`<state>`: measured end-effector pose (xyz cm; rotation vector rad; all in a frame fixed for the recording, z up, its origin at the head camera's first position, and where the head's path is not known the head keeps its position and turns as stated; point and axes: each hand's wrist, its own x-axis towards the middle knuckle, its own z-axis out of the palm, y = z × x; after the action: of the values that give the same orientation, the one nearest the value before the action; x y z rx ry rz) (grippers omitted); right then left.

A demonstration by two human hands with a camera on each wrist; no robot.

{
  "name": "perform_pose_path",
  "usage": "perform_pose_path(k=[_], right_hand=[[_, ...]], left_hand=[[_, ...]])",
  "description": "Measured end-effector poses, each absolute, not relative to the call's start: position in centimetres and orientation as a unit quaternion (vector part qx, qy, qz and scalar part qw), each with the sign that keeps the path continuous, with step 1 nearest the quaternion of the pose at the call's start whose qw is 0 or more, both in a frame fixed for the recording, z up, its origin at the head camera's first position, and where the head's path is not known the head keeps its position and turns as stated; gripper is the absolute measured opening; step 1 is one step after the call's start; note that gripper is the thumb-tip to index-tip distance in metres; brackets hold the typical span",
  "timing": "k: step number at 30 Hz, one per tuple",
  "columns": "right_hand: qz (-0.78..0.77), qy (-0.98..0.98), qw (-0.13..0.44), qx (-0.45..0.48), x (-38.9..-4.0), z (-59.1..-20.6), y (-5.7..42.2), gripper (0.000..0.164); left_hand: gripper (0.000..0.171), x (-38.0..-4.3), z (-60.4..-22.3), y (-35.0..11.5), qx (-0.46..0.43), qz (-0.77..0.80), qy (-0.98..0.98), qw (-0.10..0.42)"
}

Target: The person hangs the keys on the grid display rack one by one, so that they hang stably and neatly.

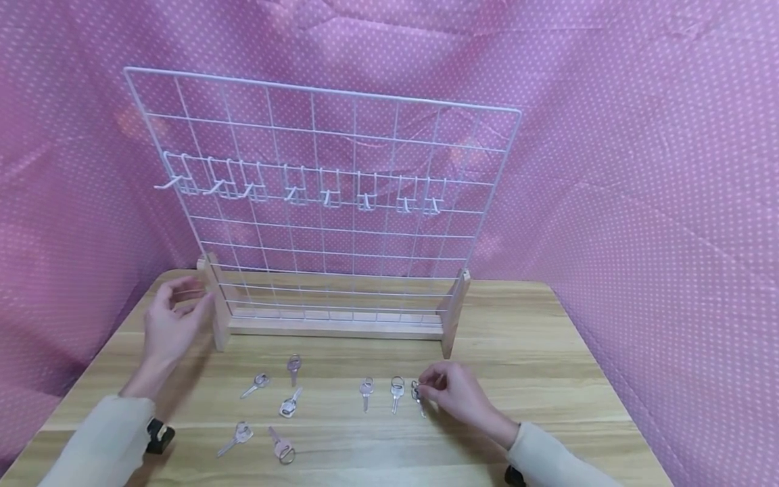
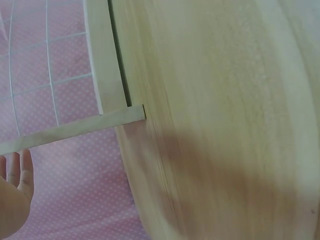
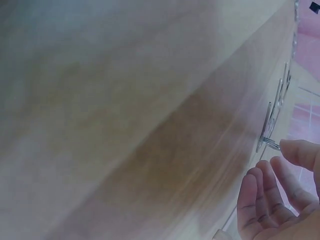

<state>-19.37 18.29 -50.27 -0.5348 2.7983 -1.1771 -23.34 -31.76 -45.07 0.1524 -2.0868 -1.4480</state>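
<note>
My right hand (image 1: 460,393) is at the right end of a row of keys, its thumb and fingertips right at the ring of the rightmost key (image 1: 422,408). In the right wrist view that ring (image 3: 271,144) stands up near the thumb tip, with a gap between thumb and forefinger. Two more keys, a middle key (image 1: 366,390) and a nearer key (image 1: 397,391), lie to its left. My left hand (image 1: 173,325), fingers loosely bent, is beside the rack's left wooden upright (image 1: 214,308). In the left wrist view its fingertips (image 2: 26,159) are right at that upright's edge.
A white wire grid rack (image 1: 353,237) stands on a wooden base (image 1: 335,329) at the table's back, with several white hooks (image 1: 331,197) in a row. Several more keys, such as one lying by itself (image 1: 282,446), lie at the left. Pink dotted cloth (image 1: 639,169) surrounds the table (image 1: 535,338).
</note>
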Motion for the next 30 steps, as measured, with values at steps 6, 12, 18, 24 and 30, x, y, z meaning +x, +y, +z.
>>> perform_pose_path(k=[6,12,18,24,30], right_hand=[[-0.371,0.911,0.036,-0.177,-19.6,-50.2,18.0,0.009],[-0.357,0.916,0.039,-0.181,-19.8,-50.3,17.9,0.007],[-0.374,0.910,0.053,-0.172,-19.8,-50.2,18.2,0.006],[-0.394,0.904,0.061,-0.153,-19.6,-49.6,18.8,0.005],[-0.426,0.892,0.057,-0.143,-19.7,-48.5,19.4,0.004]], left_hand=[[0.043,-24.0,-45.0,-31.7,0.073,-0.550,-0.776,0.299],[0.043,-24.6,-44.9,-31.8,0.082,-0.538,-0.786,0.295],[0.041,-25.1,-44.7,-31.9,0.103,-0.525,-0.793,0.291],[0.035,-25.4,-44.6,-32.0,0.109,-0.527,-0.791,0.291],[0.034,-25.3,-44.6,-31.9,0.102,-0.528,-0.792,0.289]])
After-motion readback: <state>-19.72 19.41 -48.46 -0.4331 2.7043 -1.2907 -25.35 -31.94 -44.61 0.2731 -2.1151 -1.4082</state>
